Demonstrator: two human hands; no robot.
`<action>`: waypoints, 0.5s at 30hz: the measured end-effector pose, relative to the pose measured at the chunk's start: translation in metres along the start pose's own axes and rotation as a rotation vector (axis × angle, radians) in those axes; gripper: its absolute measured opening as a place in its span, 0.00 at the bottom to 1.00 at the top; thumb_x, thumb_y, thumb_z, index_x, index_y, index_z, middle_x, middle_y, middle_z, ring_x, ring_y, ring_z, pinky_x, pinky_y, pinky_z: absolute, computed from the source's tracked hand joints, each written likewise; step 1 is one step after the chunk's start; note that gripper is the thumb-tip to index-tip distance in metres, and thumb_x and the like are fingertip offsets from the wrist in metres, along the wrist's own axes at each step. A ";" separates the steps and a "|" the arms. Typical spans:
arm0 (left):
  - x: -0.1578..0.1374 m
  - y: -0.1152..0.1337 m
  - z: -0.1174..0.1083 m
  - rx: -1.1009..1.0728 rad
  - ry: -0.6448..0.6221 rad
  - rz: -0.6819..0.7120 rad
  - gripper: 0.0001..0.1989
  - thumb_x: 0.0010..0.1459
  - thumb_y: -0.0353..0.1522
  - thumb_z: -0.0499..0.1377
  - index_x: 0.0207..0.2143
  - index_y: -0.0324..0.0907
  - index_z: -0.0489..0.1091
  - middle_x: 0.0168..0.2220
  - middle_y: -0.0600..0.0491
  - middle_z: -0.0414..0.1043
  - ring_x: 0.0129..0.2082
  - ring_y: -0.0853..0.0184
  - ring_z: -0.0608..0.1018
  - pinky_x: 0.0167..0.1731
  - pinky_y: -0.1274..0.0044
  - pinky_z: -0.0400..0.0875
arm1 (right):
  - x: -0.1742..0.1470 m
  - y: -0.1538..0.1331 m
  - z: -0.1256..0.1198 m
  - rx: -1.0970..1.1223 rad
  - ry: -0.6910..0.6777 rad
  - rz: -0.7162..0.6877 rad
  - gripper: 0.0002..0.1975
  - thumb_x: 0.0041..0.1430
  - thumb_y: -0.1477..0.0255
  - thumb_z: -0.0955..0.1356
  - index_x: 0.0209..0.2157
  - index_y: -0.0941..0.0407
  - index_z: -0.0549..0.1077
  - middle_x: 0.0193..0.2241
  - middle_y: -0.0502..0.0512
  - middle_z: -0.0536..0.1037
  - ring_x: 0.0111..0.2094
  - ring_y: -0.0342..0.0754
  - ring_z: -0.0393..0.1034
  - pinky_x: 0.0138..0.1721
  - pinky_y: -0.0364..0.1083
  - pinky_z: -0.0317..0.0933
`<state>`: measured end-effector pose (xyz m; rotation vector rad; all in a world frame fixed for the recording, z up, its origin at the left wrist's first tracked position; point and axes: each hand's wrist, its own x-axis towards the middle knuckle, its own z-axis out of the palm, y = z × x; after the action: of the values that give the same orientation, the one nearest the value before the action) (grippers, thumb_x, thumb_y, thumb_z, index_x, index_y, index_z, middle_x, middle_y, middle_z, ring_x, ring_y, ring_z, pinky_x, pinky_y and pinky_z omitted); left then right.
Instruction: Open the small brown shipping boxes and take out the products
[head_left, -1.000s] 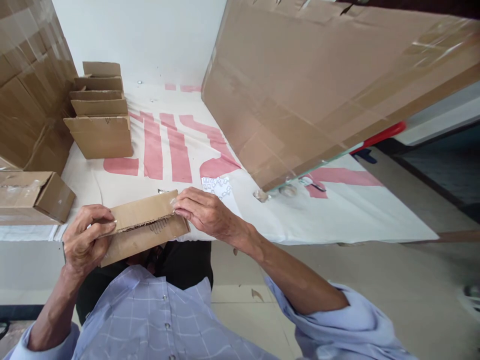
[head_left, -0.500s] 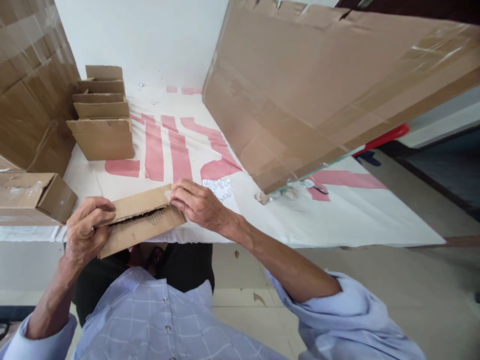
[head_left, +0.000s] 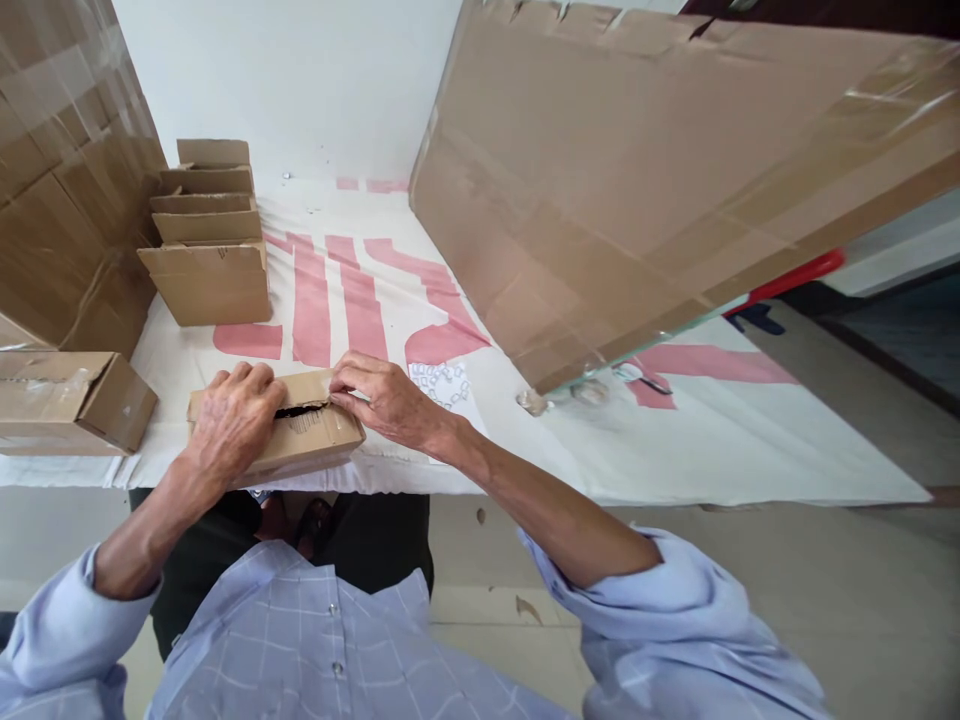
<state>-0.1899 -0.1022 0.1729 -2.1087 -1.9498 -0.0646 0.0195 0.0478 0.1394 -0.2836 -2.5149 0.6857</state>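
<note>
One small cardboard box (head_left: 330, 432) is before me, at the front edge of the table (head_left: 697, 450); the left hand (head_left: 238, 415) lies across its top, gripping or only pressing, I cannot tell, while the right hand (head_left: 386, 400) pinches the end of its gaping seam (head_left: 302, 410).

No readable text: dark stroke print (head_left: 304, 423) on the small brown rectangular cardboard box (head_left: 319, 447) is too small, big flat pink shapes (head_left: 311, 310) on the white fabric tablecloth (head_left: 600, 465) beyond that box can't be read as letters, same for the tiny dark mark (head_left: 223, 253) on the open tan carton (head_left: 217, 295) left-beyond it.
</note>
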 end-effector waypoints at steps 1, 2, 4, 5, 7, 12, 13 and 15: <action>0.004 0.005 0.000 -0.011 -0.017 0.015 0.10 0.68 0.24 0.58 0.40 0.42 0.80 0.44 0.43 0.81 0.44 0.52 0.80 0.40 0.64 0.73 | 0.000 0.000 -0.001 -0.022 -0.019 -0.006 0.06 0.74 0.75 0.69 0.39 0.54 0.77 0.40 0.58 0.78 0.43 0.51 0.75 0.46 0.51 0.72; 0.008 0.008 0.000 -0.024 -0.029 0.029 0.10 0.68 0.24 0.59 0.41 0.41 0.79 0.45 0.43 0.81 0.45 0.52 0.80 0.40 0.63 0.73 | 0.000 0.001 -0.003 -0.042 -0.041 -0.014 0.07 0.74 0.75 0.68 0.39 0.54 0.77 0.41 0.58 0.78 0.43 0.51 0.76 0.47 0.51 0.72; 0.011 0.011 0.002 -0.054 -0.032 0.045 0.09 0.69 0.24 0.58 0.41 0.40 0.79 0.46 0.43 0.81 0.45 0.52 0.80 0.41 0.63 0.72 | 0.000 0.003 -0.007 -0.077 -0.085 -0.037 0.07 0.75 0.75 0.68 0.40 0.55 0.78 0.41 0.58 0.79 0.44 0.51 0.76 0.47 0.50 0.72; 0.012 0.011 0.003 -0.072 -0.021 0.050 0.09 0.70 0.24 0.58 0.42 0.40 0.79 0.45 0.43 0.81 0.44 0.52 0.80 0.41 0.63 0.72 | 0.000 0.004 -0.009 -0.094 -0.104 -0.050 0.08 0.76 0.75 0.68 0.41 0.55 0.79 0.42 0.58 0.79 0.43 0.51 0.76 0.47 0.50 0.73; 0.011 0.009 0.006 -0.100 0.013 0.059 0.10 0.71 0.24 0.57 0.42 0.40 0.79 0.45 0.43 0.81 0.43 0.53 0.79 0.41 0.63 0.72 | 0.002 0.007 -0.013 -0.133 -0.136 -0.078 0.08 0.76 0.75 0.67 0.42 0.56 0.79 0.43 0.59 0.80 0.43 0.50 0.77 0.46 0.50 0.73; 0.008 0.004 0.012 -0.134 0.068 0.096 0.11 0.72 0.24 0.55 0.42 0.41 0.78 0.44 0.42 0.81 0.42 0.54 0.78 0.41 0.63 0.70 | 0.009 0.009 -0.022 -0.162 -0.206 -0.145 0.09 0.76 0.77 0.67 0.41 0.57 0.81 0.41 0.58 0.82 0.41 0.50 0.78 0.43 0.49 0.73; 0.008 0.004 0.012 -0.148 0.075 0.098 0.11 0.72 0.24 0.55 0.41 0.41 0.78 0.44 0.42 0.80 0.42 0.54 0.78 0.41 0.63 0.70 | 0.011 0.009 -0.023 -0.154 -0.210 -0.152 0.09 0.75 0.77 0.68 0.41 0.57 0.81 0.41 0.58 0.82 0.41 0.50 0.78 0.44 0.49 0.73; 0.008 0.005 0.013 -0.159 0.078 0.100 0.11 0.71 0.24 0.55 0.41 0.41 0.77 0.44 0.42 0.80 0.42 0.54 0.77 0.41 0.63 0.70 | 0.013 0.009 -0.024 -0.150 -0.212 -0.159 0.09 0.75 0.77 0.69 0.40 0.57 0.82 0.40 0.57 0.83 0.41 0.50 0.78 0.43 0.48 0.72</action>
<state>-0.1865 -0.0917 0.1615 -2.2635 -1.8469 -0.2871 0.0216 0.0698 0.1575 -0.0633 -2.7602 0.4876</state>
